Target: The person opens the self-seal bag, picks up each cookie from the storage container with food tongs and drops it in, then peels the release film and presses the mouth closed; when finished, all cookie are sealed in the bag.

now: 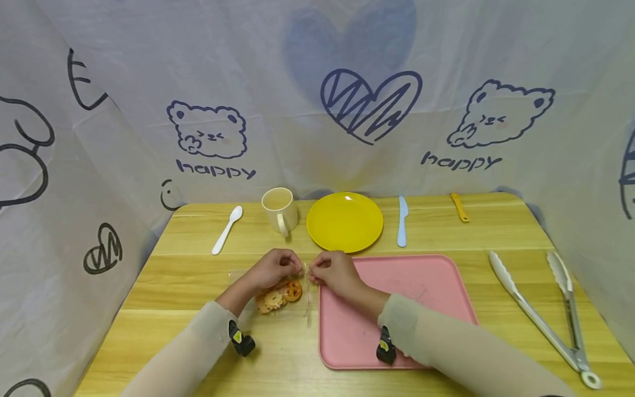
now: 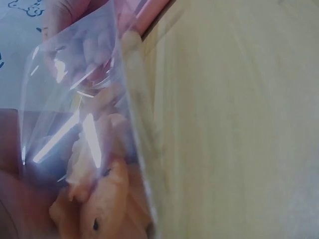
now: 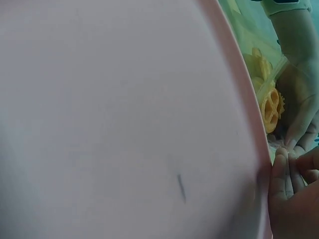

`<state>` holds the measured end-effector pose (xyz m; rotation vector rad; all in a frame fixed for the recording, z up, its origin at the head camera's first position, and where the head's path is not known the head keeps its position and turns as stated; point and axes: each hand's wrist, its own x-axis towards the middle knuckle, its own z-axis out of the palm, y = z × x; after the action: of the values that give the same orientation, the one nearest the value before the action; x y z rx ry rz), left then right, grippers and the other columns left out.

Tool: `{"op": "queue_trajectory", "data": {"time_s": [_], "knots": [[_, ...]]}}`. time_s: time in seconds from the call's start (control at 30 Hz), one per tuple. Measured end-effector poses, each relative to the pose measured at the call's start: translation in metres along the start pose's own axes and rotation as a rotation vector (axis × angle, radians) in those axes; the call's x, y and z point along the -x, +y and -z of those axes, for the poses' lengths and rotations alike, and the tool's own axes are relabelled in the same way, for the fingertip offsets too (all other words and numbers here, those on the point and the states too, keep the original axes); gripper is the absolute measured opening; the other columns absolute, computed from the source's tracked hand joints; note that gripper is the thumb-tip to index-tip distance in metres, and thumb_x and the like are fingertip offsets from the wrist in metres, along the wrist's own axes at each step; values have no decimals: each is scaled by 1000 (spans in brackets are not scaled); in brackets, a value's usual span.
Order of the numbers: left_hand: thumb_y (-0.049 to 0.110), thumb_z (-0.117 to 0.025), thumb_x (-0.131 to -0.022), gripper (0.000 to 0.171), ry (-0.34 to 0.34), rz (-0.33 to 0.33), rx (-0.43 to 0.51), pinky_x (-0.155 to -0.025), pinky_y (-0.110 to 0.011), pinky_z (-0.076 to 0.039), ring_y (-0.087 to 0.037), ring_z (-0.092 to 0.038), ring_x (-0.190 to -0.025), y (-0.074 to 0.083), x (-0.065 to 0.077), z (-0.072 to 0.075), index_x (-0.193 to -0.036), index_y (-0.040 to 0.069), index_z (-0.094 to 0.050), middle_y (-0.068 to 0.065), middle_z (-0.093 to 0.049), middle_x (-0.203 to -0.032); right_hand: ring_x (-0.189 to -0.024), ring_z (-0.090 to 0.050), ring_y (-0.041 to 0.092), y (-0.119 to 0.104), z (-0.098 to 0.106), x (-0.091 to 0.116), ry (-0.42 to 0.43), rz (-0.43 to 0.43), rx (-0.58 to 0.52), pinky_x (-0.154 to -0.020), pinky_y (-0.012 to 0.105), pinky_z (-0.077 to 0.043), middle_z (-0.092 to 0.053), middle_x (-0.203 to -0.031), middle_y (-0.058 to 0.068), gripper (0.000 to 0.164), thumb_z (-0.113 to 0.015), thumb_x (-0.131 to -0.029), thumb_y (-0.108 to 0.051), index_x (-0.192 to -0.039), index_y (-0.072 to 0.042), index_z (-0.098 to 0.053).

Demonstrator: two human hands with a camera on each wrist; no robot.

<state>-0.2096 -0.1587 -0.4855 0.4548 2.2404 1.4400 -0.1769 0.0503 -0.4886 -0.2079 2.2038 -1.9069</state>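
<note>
A clear plastic bag (image 1: 307,300) lies on the table with pretzel-shaped and round, ring-like snack pieces (image 1: 274,299) inside. At the bag's right end, my left hand (image 1: 274,270) pinches its edge between thumb and fingers. Just across a narrow gap, my right hand (image 1: 339,274) pinches the same end, over the tray's left rim. Glare on the plastic (image 2: 75,99) partly hides the pieces in the left wrist view. In the right wrist view, an orange wheel-shaped piece (image 3: 270,110) shows beside the fingertips. Exactly how the bag's edge lies between the fingers is hard to see.
A pink tray (image 1: 397,342) lies under my right forearm. Along the back are a white spoon (image 1: 228,229), a cream mug (image 1: 279,209), a yellow plate (image 1: 344,222), a light blue knife (image 1: 402,221) and an orange handle-like utensil (image 1: 459,207). Metal tongs (image 1: 541,320) lie spread at right.
</note>
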Motion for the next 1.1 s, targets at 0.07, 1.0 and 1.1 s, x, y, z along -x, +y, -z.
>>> {"op": "queue_trajectory", "data": {"time_s": [0.07, 1.0, 1.1], "knots": [[-1, -56, -102, 11, 7, -8, -47, -63, -21, -47, -13, -54, -70, 0, 0, -1, -96, -4, -64, -13, -68, -85, -77, -73, 21, 1, 1, 1, -20, 19, 25, -69, 26, -63, -75, -87, 21, 8, -69, -94, 3, -94, 9, -74], [17, -59, -107, 11, 191, -133, -629, -63, -29, -46, -10, -50, -66, -4, 3, -28, -96, 16, -62, 8, -54, -70, -82, -73, 13, -8, 22, 55, -244, -49, -150, -86, 44, -64, -75, -97, 27, 18, -70, -96, 0, -104, 16, -71], [18, -59, -107, 12, 194, -125, -620, -64, -29, -46, -10, -51, -66, -3, 3, -28, -96, 16, -63, 9, -54, -70, -84, -74, 15, -9, 26, 62, -253, -59, -163, -86, 44, -64, -75, -99, 27, 20, -70, -97, -2, -105, 15, -71]]}}
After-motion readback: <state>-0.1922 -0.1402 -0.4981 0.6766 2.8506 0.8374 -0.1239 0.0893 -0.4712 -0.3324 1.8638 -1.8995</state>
